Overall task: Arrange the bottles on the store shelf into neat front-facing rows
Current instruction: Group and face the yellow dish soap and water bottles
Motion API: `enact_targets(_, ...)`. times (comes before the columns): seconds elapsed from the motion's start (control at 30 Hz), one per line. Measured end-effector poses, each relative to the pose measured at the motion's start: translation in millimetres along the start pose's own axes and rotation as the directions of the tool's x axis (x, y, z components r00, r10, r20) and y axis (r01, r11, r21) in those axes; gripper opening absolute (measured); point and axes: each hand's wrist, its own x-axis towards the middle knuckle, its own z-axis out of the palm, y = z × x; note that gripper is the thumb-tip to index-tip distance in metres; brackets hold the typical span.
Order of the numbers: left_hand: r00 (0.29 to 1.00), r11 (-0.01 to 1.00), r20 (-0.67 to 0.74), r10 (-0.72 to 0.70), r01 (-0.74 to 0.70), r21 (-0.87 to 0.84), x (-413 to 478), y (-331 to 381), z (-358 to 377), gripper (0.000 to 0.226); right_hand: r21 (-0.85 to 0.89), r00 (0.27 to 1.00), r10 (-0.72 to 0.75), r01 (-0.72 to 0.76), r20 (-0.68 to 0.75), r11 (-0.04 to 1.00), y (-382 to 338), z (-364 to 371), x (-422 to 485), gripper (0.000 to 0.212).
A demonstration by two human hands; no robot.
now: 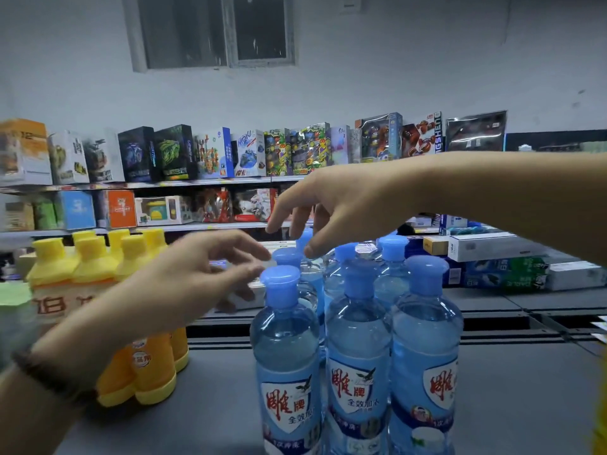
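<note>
left hand (pixel 197 274) spread, right hand (pixel 335 205) over bottles (pixel 358 339)

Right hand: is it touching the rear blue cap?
Cannot tell. Head view: the right hand brackets the rear blue cap with thumb and fingers, but blur hides contact or gap.

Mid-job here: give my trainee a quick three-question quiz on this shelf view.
1. True or false: the front blue bottles show their labels to the camera.
2. Multiple choice: the yellow bottles stand A) left of the blue ones, B) right of them, C) on top of them.
3. Fill in: the front row holds ___ blue bottles.
Key: 1 true; 2 A; 3 three.
</note>
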Motion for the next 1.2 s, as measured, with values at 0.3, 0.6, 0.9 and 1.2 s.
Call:
enact_targets(0.3, 0.995, 0.994, 0.026, 0.094, -0.092, -0.062, -18.4, -51.6, 50.7, 0.067, -0.044, 0.994, -0.098, 0.1, 0.051, 0.994, 0.3, 20.5, 17.3, 0.025)
enact_targets(0.6, 0.998, 0.999, 0.052, 0.039, -0.038, -0.016, -3.9, -60.5, 54.2, 0.065, -0.166, 0.996, 0.043, -0.055, -0.072, 0.985, 7.0, 26.4, 23.7, 0.031)
enact_targets(0.9, 0.997, 0.997, 0.069, 0.034, -0.039, 0.073, 6.4, -64.5, 69.4, 0.05, -0.29, 0.991, 0.126, -0.134, -0.046, 0.948, 5.1, 23.5, 41.4, 0.032)
enact_targets(1.2, 0.999, 0.989, 0.017, 0.03, -0.032, 0.143, 13.7, -81.9, 75.2, 0.05, -0.372, 0.982, 0.188, -0.187, -0.035, 0.909, 4.6, 24.6, 44.6, 0.041)
